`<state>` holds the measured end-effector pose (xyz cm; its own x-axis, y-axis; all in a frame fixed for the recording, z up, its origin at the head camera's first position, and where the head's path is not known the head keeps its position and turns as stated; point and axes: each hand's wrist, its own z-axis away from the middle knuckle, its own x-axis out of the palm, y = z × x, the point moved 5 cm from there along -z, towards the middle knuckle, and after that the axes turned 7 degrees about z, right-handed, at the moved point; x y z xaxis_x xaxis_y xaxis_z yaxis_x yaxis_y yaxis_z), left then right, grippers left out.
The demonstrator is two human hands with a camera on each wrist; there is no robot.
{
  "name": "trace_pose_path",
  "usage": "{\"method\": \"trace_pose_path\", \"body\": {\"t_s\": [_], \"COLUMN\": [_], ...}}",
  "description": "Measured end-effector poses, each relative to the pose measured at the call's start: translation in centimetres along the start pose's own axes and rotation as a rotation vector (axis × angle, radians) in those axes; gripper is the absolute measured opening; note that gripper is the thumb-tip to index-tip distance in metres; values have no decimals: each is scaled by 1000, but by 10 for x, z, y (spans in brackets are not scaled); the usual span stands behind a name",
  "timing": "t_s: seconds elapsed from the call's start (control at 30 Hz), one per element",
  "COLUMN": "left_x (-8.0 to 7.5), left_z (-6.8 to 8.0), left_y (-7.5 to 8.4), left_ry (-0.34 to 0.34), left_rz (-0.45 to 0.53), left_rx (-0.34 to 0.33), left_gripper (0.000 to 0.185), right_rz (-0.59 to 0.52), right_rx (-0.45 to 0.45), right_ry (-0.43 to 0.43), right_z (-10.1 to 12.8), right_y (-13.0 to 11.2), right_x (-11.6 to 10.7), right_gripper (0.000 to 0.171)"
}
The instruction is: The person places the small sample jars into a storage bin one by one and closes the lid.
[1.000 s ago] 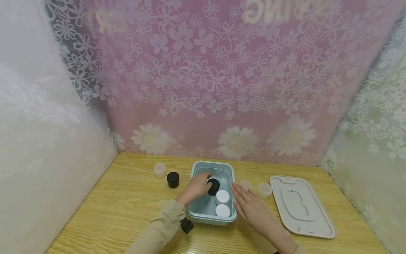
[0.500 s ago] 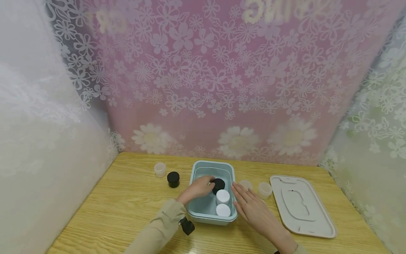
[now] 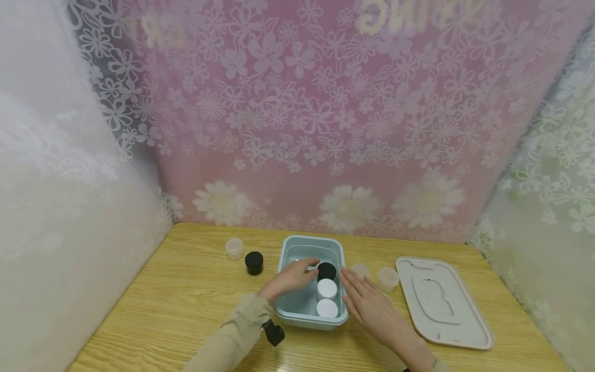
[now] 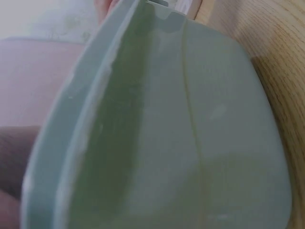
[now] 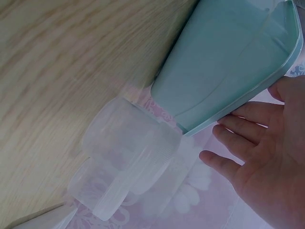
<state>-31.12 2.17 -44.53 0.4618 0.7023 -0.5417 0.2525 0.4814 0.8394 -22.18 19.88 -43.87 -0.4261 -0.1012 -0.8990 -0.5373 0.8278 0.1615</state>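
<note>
A light blue plastic tub (image 3: 290, 315) stands on the table. Inside, along its right wall, a black-lidded jar (image 3: 327, 271) sits in line with two white-lidded jars (image 3: 327, 289). My left hand (image 3: 293, 276) reaches over the tub's left rim, thumb and fingers spread just left of the black jar; whether they touch it is hard to tell. The left wrist view is mostly the tub's outer wall (image 4: 167, 119). My right hand (image 3: 372, 310) lies with straight fingers against the right rim; the right wrist view has its fingertips at the tub's edge (image 5: 228, 112).
Two clear jars (image 3: 388, 279) stand right of the tub, one partly behind my right hand. Farther right lies a flat whitish lid (image 3: 441, 299). To the left are another black jar (image 3: 254, 263) and a clear jar (image 3: 234, 248). Patterned curtains hang around the table.
The black jar in the tub has moved right, up to the right wall behind the white jars. My left hand moved right with it, then its fingers spread. My right hand stayed put.
</note>
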Motion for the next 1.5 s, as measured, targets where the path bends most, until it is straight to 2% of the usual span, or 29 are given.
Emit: {"method": "trace_pose_path", "body": {"t_s": [0.2,0.47,0.73,0.97,1.1,1.3,1.5], "left_x": [-16,-38,-65,-98,-119,-145,-159], "left_z": [5,17,30,45,54,66,68], "left_y": [1,-5,-16,-33,-48,-75,-97], "left_ry": [142,271,371,461,537,674,724], "left_rz": [93,336,374,432,406,257,170], "left_rx": [77,184,198,198,191,113,72], "left_gripper": [34,30,34,34,33,31,39], "right_rz": [-10,-13,-2,-1,-9,-11,-6], "right_rx": [8,6,-5,-10,-9,-8,-5], "right_ry": [2,4,24,25,22,22,23], "right_z": [0,0,0,0,1,1,1], "right_y": [0,1,-1,-1,-1,0,0], "right_x": [0,2,-1,-2,-1,1,1], "right_gripper": [54,54,55,55,55,55,55]}}
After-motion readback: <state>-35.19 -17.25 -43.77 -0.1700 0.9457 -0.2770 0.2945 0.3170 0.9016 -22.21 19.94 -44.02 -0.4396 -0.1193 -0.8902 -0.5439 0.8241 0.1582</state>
